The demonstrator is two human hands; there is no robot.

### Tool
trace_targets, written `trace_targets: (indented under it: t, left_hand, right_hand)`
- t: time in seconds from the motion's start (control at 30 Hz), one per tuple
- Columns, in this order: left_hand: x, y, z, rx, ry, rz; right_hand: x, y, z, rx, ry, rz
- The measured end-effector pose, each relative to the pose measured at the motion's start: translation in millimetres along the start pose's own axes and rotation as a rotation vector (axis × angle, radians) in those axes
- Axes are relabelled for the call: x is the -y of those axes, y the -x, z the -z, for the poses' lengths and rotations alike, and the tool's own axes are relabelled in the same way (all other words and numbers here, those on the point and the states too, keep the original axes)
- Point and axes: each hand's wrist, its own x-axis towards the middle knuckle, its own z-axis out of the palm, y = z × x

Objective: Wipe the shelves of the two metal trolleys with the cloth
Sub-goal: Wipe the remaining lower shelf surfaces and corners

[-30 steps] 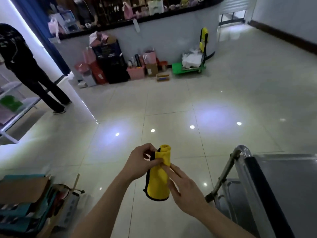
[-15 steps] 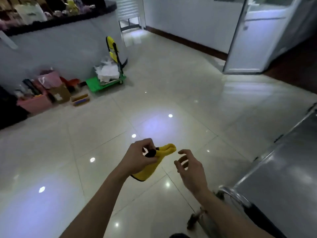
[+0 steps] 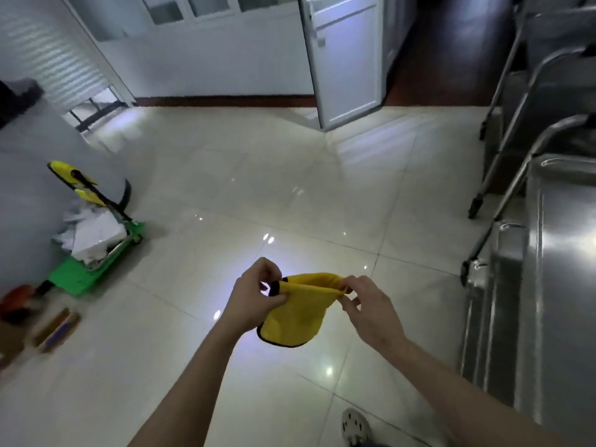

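A yellow cloth [image 3: 295, 312] with a black trim hangs folded between my hands over the tiled floor. My left hand [image 3: 254, 295] pinches its left top corner. My right hand [image 3: 367, 306] pinches the right top corner, stretching the upper edge flat. A metal trolley [image 3: 554, 285] with a shiny top shelf stands at the right edge, close to my right arm. A second metal trolley [image 3: 535, 101] stands behind it, further back on the right.
A green platform cart [image 3: 93, 262] with white papers and a yellow-and-black handle stands at the left by a grey counter. A white door [image 3: 345, 59] stands open at the back. Small boxes [image 3: 54, 330] lie on the floor at the left. A shoe [image 3: 354, 427] shows below.
The view has swung to the right, bringing both trolleys into sight. My right hand, off the cloth half a second ago, now pinches its right corner and the cloth is stretched between both hands.
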Motion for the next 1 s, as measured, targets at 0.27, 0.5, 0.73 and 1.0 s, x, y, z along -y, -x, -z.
trace_targets:
  t: [0.27, 0.5, 0.73, 1.0]
  left_hand:
    - [-29.6, -205.4, -37.0, 0.189, 0.018, -0.146]
    - [-77.1, -364.1, -128.6, 0.5, 0.051, -0.309]
    - [-141.2, -447.3, -237.8, 0.829, -0.02, -0.494]
    - [-191.8, -490.2, -363.0, 0.985, -0.162, -0.663]
  right_hand:
    - [-25.3, -117.8, 56.1, -0.311, 0.049, -0.153]
    - [-76.4, -174.7, 98.1, -0.581, 0.037, -0.47]
    - [-110.3, -180.8, 118.5, -0.912, 0.032, -0.723]
    - [-175.6, -185.9, 112.0, -1.242, -0.147, -0.96]
